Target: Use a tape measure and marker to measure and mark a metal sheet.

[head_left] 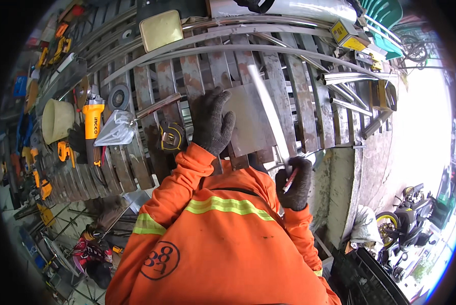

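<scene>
A flat grey metal sheet [248,117] lies on the slatted metal workbench in front of me. My left hand [213,122], in a dark glove, is at the sheet's left edge with the fingers apart, holding nothing. A long, bright, straight metal strip [267,109] slants across the sheet's right side. At the strip's near end is my gloved right hand [295,184], closed around a slim white-and-red pen [290,180]. I cannot make out whether the same hand also grips the strip. A black-and-yellow tape measure [171,136] sits left of my left hand.
On the bench's left are a yellow angle grinder [92,122], a grinding disc [119,96], a clear plastic bag [117,128] and a pale bowl [58,121]. Long metal bars [238,48] run across the far side. Cut tubes [352,79] and a yellow box [349,35] lie at right.
</scene>
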The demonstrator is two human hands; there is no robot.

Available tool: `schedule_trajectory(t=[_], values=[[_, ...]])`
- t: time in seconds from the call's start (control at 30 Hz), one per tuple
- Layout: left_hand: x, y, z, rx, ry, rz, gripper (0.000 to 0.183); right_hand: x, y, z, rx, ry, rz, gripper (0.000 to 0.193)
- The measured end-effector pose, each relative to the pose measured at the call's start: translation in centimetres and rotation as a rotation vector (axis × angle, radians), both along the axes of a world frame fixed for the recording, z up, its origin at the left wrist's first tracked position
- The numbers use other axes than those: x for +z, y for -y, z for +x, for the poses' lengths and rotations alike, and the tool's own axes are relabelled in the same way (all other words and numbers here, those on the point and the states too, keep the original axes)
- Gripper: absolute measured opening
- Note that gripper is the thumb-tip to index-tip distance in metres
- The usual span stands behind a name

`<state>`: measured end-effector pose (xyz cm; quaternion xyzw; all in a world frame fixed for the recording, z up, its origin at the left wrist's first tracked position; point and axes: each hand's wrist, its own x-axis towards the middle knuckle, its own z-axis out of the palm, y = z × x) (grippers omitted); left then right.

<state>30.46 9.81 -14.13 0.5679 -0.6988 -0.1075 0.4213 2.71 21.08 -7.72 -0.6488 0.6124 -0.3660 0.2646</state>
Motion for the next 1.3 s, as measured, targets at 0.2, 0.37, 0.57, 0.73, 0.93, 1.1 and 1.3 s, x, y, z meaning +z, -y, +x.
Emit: schedule_trajectory(t=[0.2, 0.37, 0.57, 0.73, 0.93, 1.1, 1.3], values=[[0.1, -0.1, -1.3, 0.096, 0.149, -0.021, 0.055, 0.9, 1.1, -5.7, -0.018, -0.358, -0.187, 0.032], [0.7, 0.6, -1.9, 0.13, 0.152, 0.049, 0.06, 0.5, 2.4, -8.6, -0.007, -0.407, -0.16, 0.036], [0.6, 0.3, -1.2, 0.143, 0.006, 0.12, 0.059, -0.3, 7.3, -10.5, 0.133, -0.385, -0.242, 0.036], [-1.0, -1.2, -1.4, 0.243, -0.405, 0.125, 0.06, -2.4, 11.9, -12.9, 0.266, -0.319, -0.279, 0.042], [1.4, -5.7, -6.0, 0.539, -0.011, 0.235, 0.058, -2.5, 15.8, -14.6, 0.441, -0.398, -0.343, 0.041], [4.0, -9.5, -9.8, 0.677, -0.2, 0.571, 0.046, -5.0, 16.5, -15.8, 0.479, -0.348, -0.389, 0.037], [3.5, -15.7, -12.7, 0.543, -0.584, 1.046, 0.048, -4.9, 17.0, -15.7, 0.48, -0.248, -0.396, 0.034]])
